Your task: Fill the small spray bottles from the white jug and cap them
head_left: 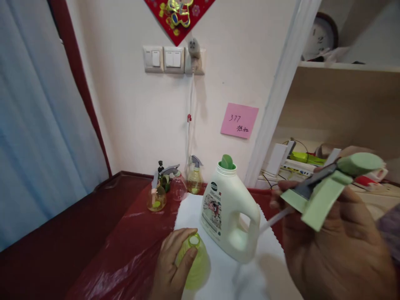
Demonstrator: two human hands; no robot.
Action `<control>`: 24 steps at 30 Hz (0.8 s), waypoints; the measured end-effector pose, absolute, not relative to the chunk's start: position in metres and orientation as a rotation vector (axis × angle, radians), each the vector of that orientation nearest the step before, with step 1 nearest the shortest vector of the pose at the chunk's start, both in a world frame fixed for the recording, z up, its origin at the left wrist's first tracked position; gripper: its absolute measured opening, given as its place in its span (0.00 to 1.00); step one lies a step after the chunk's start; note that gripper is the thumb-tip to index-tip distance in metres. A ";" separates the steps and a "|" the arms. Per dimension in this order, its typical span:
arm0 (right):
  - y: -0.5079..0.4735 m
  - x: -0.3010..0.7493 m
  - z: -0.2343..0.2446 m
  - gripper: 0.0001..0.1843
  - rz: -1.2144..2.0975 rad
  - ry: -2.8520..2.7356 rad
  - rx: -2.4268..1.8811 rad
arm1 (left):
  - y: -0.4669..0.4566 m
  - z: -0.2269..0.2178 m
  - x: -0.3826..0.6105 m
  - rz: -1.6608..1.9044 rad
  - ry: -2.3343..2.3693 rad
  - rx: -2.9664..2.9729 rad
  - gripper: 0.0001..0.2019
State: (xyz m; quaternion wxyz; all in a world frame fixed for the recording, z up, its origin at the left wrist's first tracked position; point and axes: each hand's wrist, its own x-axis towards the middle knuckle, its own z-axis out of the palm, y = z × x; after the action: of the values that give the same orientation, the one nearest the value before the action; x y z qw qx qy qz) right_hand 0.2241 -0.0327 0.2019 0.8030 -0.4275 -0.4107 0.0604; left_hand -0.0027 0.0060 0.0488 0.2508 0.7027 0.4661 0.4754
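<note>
My left hand is wrapped round a small round green spray bottle with an open neck, standing on a white cloth. Raised at the right, my right hand grips a pale green trigger sprayer head, whose thin dip tube slants down to the left. A white detergent jug with a green spout and a handle stands on the cloth between my hands.
Three small clear spray bottles stand by the wall on the red plastic-covered table. A pink note, switches and a plugged cable are on the wall. Shelves with clutter lie at the right, a blue curtain at the left.
</note>
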 end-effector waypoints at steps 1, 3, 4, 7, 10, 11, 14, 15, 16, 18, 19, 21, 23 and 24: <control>-0.027 0.210 0.205 0.17 0.153 -0.844 -0.842 | 0.005 0.050 -0.002 1.299 1.263 1.910 0.16; -0.016 0.188 0.210 0.20 0.225 -0.782 -0.679 | 0.004 0.053 0.000 1.307 1.257 1.903 0.16; -0.011 0.180 0.212 0.22 0.241 -0.773 -0.622 | 0.004 0.054 0.000 1.303 1.250 1.902 0.16; 0.003 0.167 0.205 0.24 0.274 -0.804 -0.606 | 0.002 0.056 0.001 1.289 1.219 1.909 0.15; 0.012 0.165 0.187 0.24 0.312 -0.865 -0.650 | 0.001 0.054 0.001 1.285 1.195 1.921 0.15; 0.014 0.164 0.181 0.23 0.318 -0.892 -0.645 | 0.000 0.054 0.002 1.287 1.191 1.923 0.15; 0.017 0.161 0.166 0.22 0.298 -0.977 -0.618 | -0.001 0.054 0.003 1.306 1.192 1.925 0.15; 0.017 0.159 0.161 0.21 0.294 -1.004 -0.615 | -0.001 0.055 0.003 1.319 1.195 1.928 0.15; 0.016 0.157 0.155 0.20 0.299 -1.028 -0.618 | -0.001 0.056 0.003 1.337 1.199 1.928 0.15; 0.014 0.154 0.140 0.19 0.342 -1.067 -0.652 | -0.001 0.058 0.004 1.374 1.200 1.929 0.16; 0.012 0.153 0.131 0.19 0.374 -1.081 -0.685 | -0.001 0.059 0.004 1.387 1.194 1.931 0.16; 0.008 0.150 0.109 0.18 0.441 -1.108 -0.765 | -0.002 0.061 0.005 1.409 1.174 1.927 0.15; 0.002 0.147 0.087 0.18 0.515 -1.127 -0.845 | -0.002 0.063 0.007 1.415 1.152 1.903 0.14; 0.000 0.144 0.078 0.18 0.559 -1.122 -0.890 | -0.002 0.064 0.008 1.412 1.141 1.882 0.14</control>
State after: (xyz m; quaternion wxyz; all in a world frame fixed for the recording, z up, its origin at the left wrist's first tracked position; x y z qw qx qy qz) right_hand 0.1444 -0.0005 0.0778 0.7188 -0.4024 -0.5075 0.2528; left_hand 0.0076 -0.0024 0.0636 0.2602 0.6949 0.4214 0.5214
